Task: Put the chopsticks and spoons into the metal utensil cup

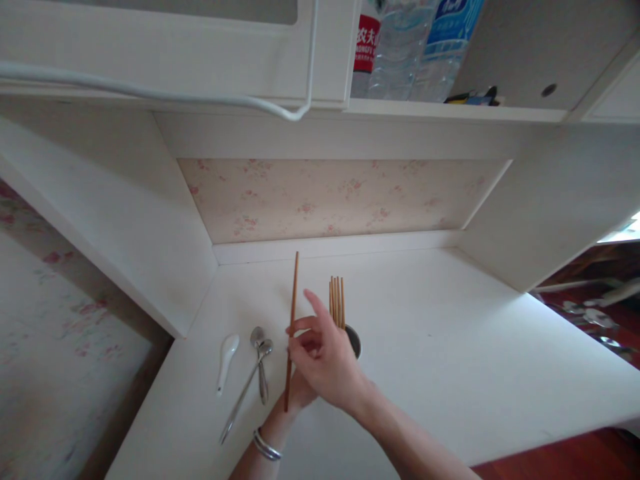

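My right hand pinches one brown wooden chopstick between thumb and fingers, its index finger stretched out. The chopstick stands nearly lengthwise in view. Behind and below it is my left hand, with a silver bracelet on the wrist; its fingers are hidden by the right hand. Just beyond the hands, several lighter chopsticks rise beside a dark round cup, which is partly covered by my right hand. On the left lie a white spoon and two crossed metal spoons, one long-handled and one shorter.
The white tabletop runs under a shelf holding plastic water bottles. A white cable hangs across the upper cabinet. Side panels and a floral back wall enclose the table.
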A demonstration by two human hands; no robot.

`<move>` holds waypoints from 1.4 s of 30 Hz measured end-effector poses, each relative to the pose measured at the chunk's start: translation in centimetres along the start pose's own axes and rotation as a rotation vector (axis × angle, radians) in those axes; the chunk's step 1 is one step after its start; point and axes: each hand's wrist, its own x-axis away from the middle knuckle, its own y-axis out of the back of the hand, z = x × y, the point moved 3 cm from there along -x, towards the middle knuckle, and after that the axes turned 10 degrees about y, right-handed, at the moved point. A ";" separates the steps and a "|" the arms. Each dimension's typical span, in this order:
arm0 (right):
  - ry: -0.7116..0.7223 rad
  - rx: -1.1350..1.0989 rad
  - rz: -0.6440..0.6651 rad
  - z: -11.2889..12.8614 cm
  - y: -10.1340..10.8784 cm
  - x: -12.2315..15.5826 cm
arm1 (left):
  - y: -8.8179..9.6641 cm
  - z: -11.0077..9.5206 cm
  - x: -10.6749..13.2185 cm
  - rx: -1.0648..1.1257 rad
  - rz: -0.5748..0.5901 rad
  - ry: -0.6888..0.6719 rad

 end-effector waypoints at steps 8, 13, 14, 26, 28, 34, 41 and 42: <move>-0.113 -0.019 -0.429 -1.8 10.9 -0.8 | -1.0 0.0 -0.2 0.490 0.242 0.047; -0.244 0.162 -0.341 -5.5 11.7 -0.5 | -1.1 0.8 -0.4 0.516 0.221 0.076; -0.248 0.209 -0.305 -6.1 11.5 -0.3 | -1.2 0.9 -0.4 0.523 0.221 0.073; -0.167 0.543 0.058 -7.3 8.9 1.0 | -1.1 1.1 -0.5 0.551 0.208 0.067; -0.169 0.536 0.055 -7.4 8.8 1.1 | -1.1 1.2 -0.6 0.541 0.206 0.059; -0.208 0.424 0.013 -7.8 8.8 1.4 | -1.2 1.8 -0.7 0.519 0.206 0.053; -0.224 -0.048 0.018 -9.6 8.7 4.1 | -0.8 0.2 -0.4 0.492 0.261 0.054; -0.213 -0.107 0.019 -10.1 8.4 4.8 | -0.8 0.0 -0.4 0.471 0.260 0.060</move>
